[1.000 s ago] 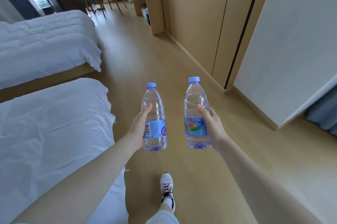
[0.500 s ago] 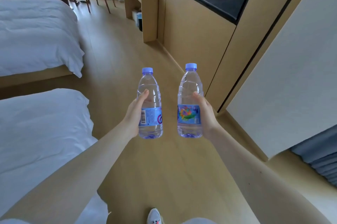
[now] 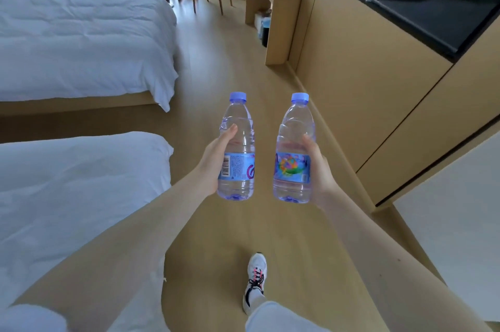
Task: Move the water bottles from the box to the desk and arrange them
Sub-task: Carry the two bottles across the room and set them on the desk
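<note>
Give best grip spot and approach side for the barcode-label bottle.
Take the barcode-label bottle around its mid-body at the label band, from the side. It is roughly upright, cap up; the wall there is round and straight, while the shoulder above tapers to the cap. The left hand wraps it this way from its left, thumb just above the label.

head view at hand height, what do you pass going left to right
near bed → left hand → barcode-label bottle → colourful-label bottle → right hand → wooden wall panel
</note>
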`<act>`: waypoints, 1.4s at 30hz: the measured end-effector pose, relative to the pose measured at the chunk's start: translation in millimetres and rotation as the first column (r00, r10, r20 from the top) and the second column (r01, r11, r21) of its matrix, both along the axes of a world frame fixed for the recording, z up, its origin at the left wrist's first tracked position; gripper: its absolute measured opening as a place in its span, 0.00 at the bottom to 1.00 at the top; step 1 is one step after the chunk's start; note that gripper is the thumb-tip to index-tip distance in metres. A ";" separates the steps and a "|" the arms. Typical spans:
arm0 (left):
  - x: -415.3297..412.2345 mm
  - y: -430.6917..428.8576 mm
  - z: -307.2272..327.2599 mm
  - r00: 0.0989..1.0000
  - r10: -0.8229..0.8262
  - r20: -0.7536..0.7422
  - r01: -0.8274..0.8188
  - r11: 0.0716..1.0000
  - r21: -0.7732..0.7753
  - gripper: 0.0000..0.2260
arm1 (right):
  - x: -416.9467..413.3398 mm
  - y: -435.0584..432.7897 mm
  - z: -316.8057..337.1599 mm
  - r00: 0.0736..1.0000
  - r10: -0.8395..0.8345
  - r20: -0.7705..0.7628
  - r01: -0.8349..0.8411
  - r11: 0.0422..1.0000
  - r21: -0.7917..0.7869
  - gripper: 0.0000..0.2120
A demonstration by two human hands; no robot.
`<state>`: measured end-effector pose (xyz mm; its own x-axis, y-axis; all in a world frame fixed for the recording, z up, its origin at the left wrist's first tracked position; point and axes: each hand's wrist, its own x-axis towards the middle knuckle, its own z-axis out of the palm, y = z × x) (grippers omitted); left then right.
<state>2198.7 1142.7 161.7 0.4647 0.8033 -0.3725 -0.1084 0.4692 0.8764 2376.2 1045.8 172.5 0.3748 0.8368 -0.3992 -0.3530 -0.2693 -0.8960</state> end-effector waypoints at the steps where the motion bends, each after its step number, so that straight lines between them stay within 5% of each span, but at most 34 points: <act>1: 2.6 16.7 -0.5 1.000 0.016 -0.001 -0.016 1.000 0.004 0.18 | 4.7 20.4 -2.9 1.000 0.019 -0.011 -0.019 1.000 0.017 0.30; 6: 19.1 101.0 6.5 0.994 0.098 -0.055 -0.100 0.994 -0.037 0.22 | 32.0 121.9 -5.0 0.989 0.130 -0.066 -0.127 0.991 0.049 0.39; 14: 41.2 207.9 15.9 0.992 0.113 -0.064 -0.116 0.992 -0.045 0.25 | 61.3 254.2 2.9 0.978 0.197 -0.073 -0.189 0.976 0.104 0.27; 23: 57.2 328.1 7.9 0.998 0.060 -0.028 -0.062 0.994 -0.091 0.26 | 74.5 363.6 -2.6 0.985 0.168 -0.032 -0.164 0.980 0.109 0.35; 29: 68.8 439.0 -1.8 0.999 0.015 -0.042 -0.019 0.996 -0.093 0.30 | 85.8 459.6 -5.7 0.994 0.098 0.054 -0.104 0.989 0.105 0.18; 42: 82.6 642.9 9.9 0.998 -0.050 0.030 0.052 0.996 -0.068 0.20 | 75.0 627.5 11.4 0.995 -0.038 0.093 0.029 0.994 0.102 0.42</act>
<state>2281.3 1785.6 171.6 0.5158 0.7512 -0.4119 -0.1069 0.5335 0.8390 2451.2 1673.2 183.9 0.4353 0.8572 -0.2753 -0.2726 -0.1659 -0.9477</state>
